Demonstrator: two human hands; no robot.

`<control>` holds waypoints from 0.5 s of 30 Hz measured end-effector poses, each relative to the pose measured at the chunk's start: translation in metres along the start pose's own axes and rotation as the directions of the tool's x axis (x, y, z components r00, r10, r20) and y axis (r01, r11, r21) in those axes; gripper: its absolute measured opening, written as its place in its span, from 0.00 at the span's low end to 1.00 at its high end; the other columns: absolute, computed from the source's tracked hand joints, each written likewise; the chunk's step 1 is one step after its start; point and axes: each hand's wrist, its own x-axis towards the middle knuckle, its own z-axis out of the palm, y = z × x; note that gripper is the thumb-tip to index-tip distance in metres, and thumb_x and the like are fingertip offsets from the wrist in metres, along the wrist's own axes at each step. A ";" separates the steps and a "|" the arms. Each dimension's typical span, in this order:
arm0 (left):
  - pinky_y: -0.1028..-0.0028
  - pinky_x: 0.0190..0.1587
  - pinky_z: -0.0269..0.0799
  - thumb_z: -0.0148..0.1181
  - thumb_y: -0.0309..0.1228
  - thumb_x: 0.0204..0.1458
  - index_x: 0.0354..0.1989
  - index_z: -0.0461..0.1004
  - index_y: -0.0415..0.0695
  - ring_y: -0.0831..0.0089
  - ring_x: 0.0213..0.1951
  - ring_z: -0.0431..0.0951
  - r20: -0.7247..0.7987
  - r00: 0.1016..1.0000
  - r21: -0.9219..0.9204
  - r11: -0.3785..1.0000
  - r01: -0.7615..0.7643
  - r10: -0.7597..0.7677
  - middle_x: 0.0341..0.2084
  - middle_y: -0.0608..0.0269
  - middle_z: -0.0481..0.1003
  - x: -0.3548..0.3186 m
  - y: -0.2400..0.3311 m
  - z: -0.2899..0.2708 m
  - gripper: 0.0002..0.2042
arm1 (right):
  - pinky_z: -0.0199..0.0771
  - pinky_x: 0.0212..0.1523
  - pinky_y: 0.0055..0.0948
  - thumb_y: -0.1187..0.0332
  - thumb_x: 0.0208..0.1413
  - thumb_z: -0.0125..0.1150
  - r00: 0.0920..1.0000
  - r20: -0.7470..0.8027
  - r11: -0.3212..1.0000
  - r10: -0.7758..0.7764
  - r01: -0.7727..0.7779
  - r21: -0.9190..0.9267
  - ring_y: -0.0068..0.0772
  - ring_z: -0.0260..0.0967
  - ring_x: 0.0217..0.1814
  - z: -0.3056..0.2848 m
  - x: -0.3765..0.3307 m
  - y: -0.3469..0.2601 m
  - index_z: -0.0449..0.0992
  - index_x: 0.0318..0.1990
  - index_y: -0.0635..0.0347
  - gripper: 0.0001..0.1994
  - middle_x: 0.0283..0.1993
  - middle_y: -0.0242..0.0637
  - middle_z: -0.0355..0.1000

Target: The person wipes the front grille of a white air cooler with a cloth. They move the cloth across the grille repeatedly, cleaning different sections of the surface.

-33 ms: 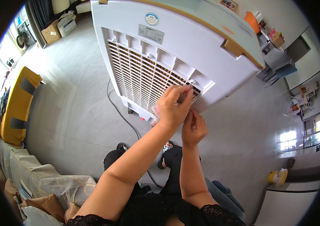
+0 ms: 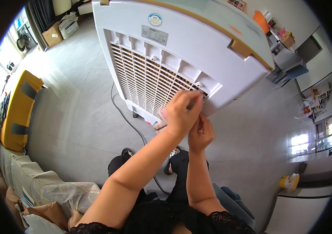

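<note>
A big white air cooler (image 2: 197,43) with a slatted back grille (image 2: 146,78) and a beige top stands in front of me. My left hand (image 2: 181,113) is pressed against the grille's lower right corner, fingers curled, with a pinkish cloth (image 2: 160,120) bunched under the palm. A thin dark item shows between its fingertips; I cannot tell what it is. My right hand (image 2: 201,134) is just below it, touching it, with fingers pinched together. Whether it holds something small is hidden.
A black power cord (image 2: 125,113) runs over the grey tiled floor from the cooler toward my feet. A yellow bench (image 2: 17,111) and a sofa (image 2: 37,183) lie to the left. Boxes (image 2: 52,35) stand at the back left, and a yellow container (image 2: 289,182) at the right.
</note>
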 end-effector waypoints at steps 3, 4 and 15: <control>0.77 0.26 0.72 0.67 0.21 0.44 0.31 0.79 0.40 0.75 0.24 0.77 0.049 0.997 0.040 0.998 -0.057 0.055 0.25 0.60 0.78 0.001 0.003 0.000 0.06 | 0.70 0.22 0.25 0.78 0.52 0.62 1.000 -0.018 0.999 -0.016 0.017 0.035 0.29 0.71 0.21 0.000 0.004 0.003 0.80 0.37 0.63 0.05 0.26 0.38 0.76; 0.78 0.26 0.72 0.67 0.21 0.43 0.31 0.79 0.40 0.75 0.24 0.78 0.041 0.999 0.087 0.996 -0.021 0.018 0.25 0.59 0.78 0.009 -0.003 -0.007 0.06 | 0.70 0.21 0.25 0.78 0.52 0.62 1.000 -0.015 0.999 -0.005 0.006 0.038 0.29 0.71 0.20 0.000 0.004 0.003 0.80 0.37 0.63 0.05 0.26 0.38 0.75; 0.74 0.27 0.72 0.68 0.25 0.44 0.28 0.78 0.42 0.72 0.23 0.78 0.019 0.950 0.109 0.945 0.308 -0.311 0.24 0.61 0.77 -0.009 -0.003 0.000 0.05 | 0.65 0.18 0.22 0.81 0.51 0.61 0.999 -0.054 0.999 0.003 -0.001 0.048 0.25 0.67 0.17 0.001 -0.002 0.016 0.79 0.36 0.65 0.05 0.24 0.37 0.74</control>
